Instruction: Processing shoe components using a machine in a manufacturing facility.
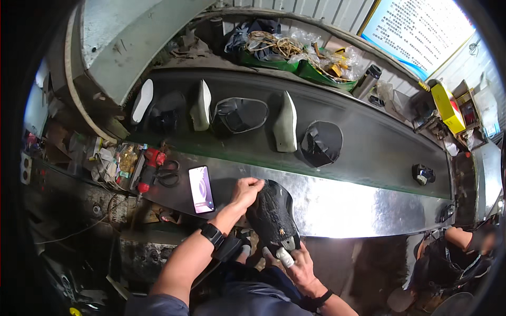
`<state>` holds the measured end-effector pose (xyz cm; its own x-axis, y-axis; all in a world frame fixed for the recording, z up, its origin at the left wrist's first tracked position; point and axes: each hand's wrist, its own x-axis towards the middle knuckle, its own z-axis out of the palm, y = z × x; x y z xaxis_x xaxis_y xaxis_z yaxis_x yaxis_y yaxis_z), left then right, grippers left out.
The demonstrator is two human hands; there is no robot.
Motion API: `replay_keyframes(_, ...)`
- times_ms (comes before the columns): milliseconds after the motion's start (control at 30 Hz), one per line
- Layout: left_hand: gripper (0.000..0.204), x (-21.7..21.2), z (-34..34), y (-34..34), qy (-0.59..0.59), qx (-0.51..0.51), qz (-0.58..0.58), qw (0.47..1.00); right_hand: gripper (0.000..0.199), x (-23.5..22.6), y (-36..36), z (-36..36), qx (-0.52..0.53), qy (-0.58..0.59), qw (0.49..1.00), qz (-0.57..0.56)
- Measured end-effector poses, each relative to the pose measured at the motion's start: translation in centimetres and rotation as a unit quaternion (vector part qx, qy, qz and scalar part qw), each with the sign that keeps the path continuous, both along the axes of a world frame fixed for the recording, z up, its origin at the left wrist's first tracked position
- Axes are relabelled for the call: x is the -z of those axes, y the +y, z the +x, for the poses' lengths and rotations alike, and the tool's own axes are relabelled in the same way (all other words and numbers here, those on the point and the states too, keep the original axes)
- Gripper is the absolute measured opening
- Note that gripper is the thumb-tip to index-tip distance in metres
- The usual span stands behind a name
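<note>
So you've got the black shoe upper [272, 217] right in front of you, hanging over the near edge of the shiny steel ledge [358, 203]. Your right hand [299, 263] is clamped round its lower end from below, with a taped finger showing, and your left hand [246, 189] sits on the top end with the fingers curled down onto it. Just left of that hand a phone [201, 188] lies flat with its screen lit, and further left there's a red tool [147, 171] beside some black scissors [169, 174]. Past the ledge, the dark conveyor belt [379, 142] carries white soles [285, 126] alternating with more black uppers [321, 143]. Behind the belt sits a green tray [295, 66] piled with cord and bags. Far right, another person [464, 247] is at work.
</note>
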<state>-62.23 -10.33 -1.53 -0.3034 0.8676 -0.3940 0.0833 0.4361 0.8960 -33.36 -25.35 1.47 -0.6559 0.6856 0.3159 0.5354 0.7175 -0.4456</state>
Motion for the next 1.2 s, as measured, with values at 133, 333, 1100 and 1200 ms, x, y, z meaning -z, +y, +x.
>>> replay_keyframes(133,0.029,2.5,0.5,1.0,0.19,-0.046,0.048,0.98,0.1,0.1,2.3,-2.6,0.131,0.175,0.966,-0.139)
replay_keyframes(333,0.023,2.1,0.0,-0.6,0.099,-0.087,0.051,0.99,0.107,2.6,2.7,-0.2,0.065,0.206,0.89,-0.401)
replay_keyframes(1100,0.041,-10.6,0.6,-9.7,0.157,-0.216,0.072,0.961,0.085,-8.3,10.4,-5.9,0.107,0.132,0.616,-0.769)
replay_keyframes(1200,0.042,-12.4,-2.5,-14.6,0.188,-0.292,0.121,0.93,0.064,-9.1,7.5,-9.3,0.06,0.187,0.696,-0.691)
